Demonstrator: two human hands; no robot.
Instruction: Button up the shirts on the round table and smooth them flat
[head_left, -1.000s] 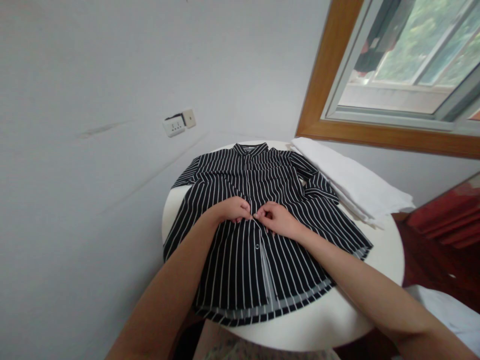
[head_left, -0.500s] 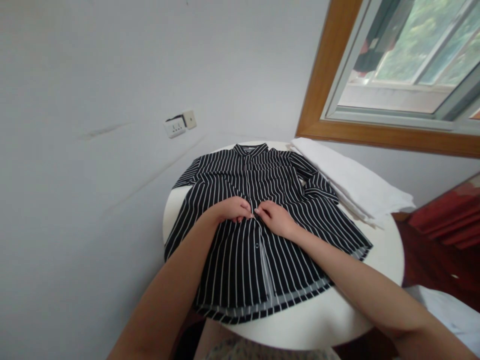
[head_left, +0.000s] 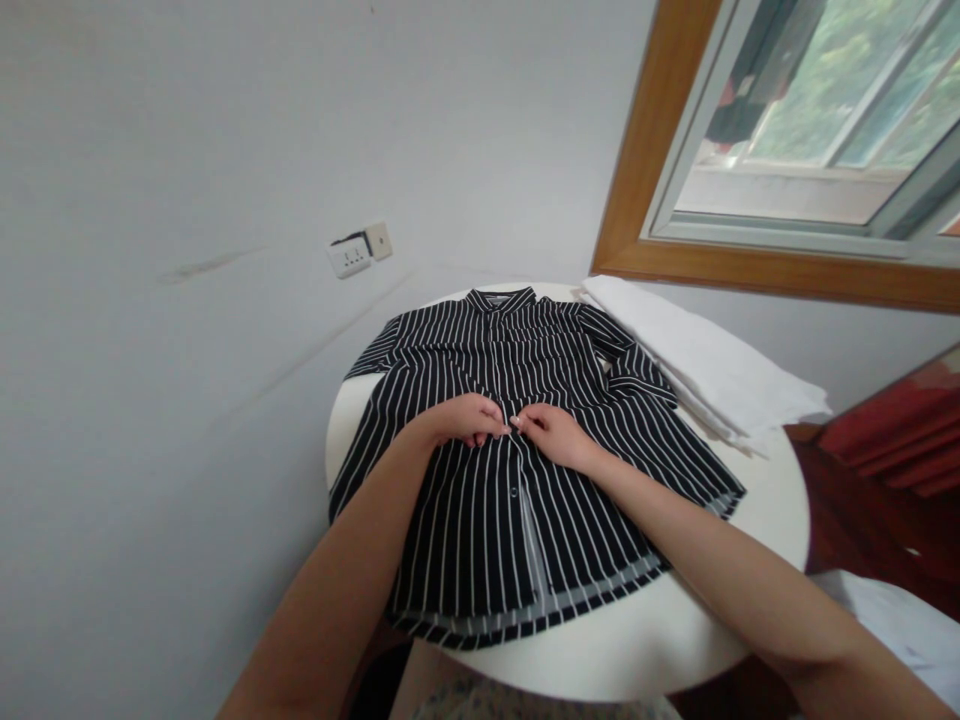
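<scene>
A black shirt with white stripes (head_left: pixel 472 520) lies front up on a round white table (head_left: pixel 600 660), its collar toward the wall. My left hand (head_left: pixel 471 418) pinches the front placket near the middle of the shirt. From the other side my right hand (head_left: pixel 553 436) pinches the same spot, its fingertips almost touching those of the left. Whatever small part sits between the fingertips is hidden. Below the hands a dark button (head_left: pixel 514 492) shows on the placket, and under it the front edges part toward the hem.
A folded white cloth (head_left: pixel 705 350) lies at the table's right, beside a shirt sleeve. Behind the table stands a white wall with a socket (head_left: pixel 349 257). A wood-framed window (head_left: pixel 630 190) is at upper right. Red fabric (head_left: pixel 900 430) and another white cloth (head_left: pixel 892 620) are at lower right.
Both hands stay at the same spot on the placket. The left fingertips have shifted very slightly to the right; the shirt lies as before.
</scene>
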